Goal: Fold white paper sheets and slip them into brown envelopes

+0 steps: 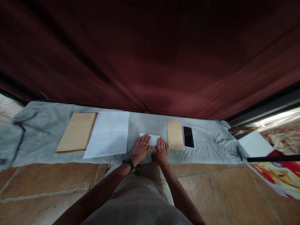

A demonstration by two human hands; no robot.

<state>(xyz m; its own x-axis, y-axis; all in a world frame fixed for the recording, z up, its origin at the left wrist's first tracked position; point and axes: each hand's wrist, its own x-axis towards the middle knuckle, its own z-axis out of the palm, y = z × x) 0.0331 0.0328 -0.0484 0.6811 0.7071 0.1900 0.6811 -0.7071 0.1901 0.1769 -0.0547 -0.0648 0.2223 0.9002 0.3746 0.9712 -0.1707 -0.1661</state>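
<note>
My left hand and my right hand lie flat, side by side, fingers stretched out, on a small folded white paper. The paper rests on a grey cloth spread over the floor. Only the far edge of the paper shows beyond my fingertips. A black watch is on my left wrist. Right of my right hand lies a narrow brown envelope, and beside it a dark phone face up.
Left of my hands lie a large white sheet and a big brown envelope. A dark red curtain hangs behind the cloth. Brown floor tiles are in front. A white sheet and colourful print lie at right.
</note>
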